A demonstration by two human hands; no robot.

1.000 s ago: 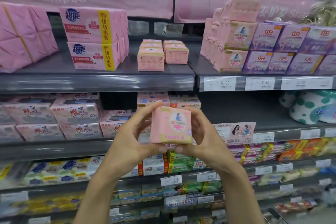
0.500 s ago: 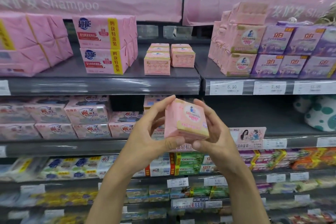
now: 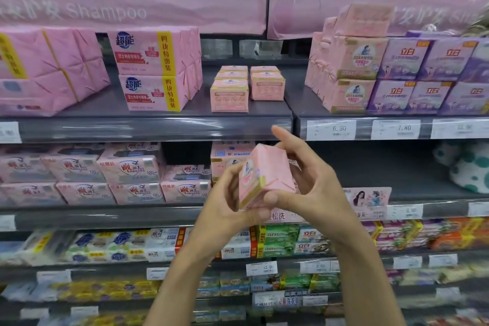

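A small pink soap pack (image 3: 267, 174) with a yellow band is held up in front of the shop shelves, tilted so its folded side faces me. My left hand (image 3: 225, 206) grips it from the lower left, thumb under its bottom edge. On the right, my right hand (image 3: 309, 182) holds it, thumb on its lower corner and fingers curled behind it, the index finger raised. On the upper shelf (image 3: 158, 127) above stand two short rows of like pink packs (image 3: 247, 87).
Large pink multipacks (image 3: 156, 69) stand left of those rows; stacked pink packs (image 3: 352, 71) and purple packs (image 3: 428, 77) stand right. Price tags (image 3: 330, 130) line the shelf edge. Lower shelves hold more soap bars, with a dark gap (image 3: 370, 167) behind my hands.
The pack has turned in my hands: its printed front, facing me a second ago, now faces left and its folded side shows. The hands rose slightly toward the upper shelf.
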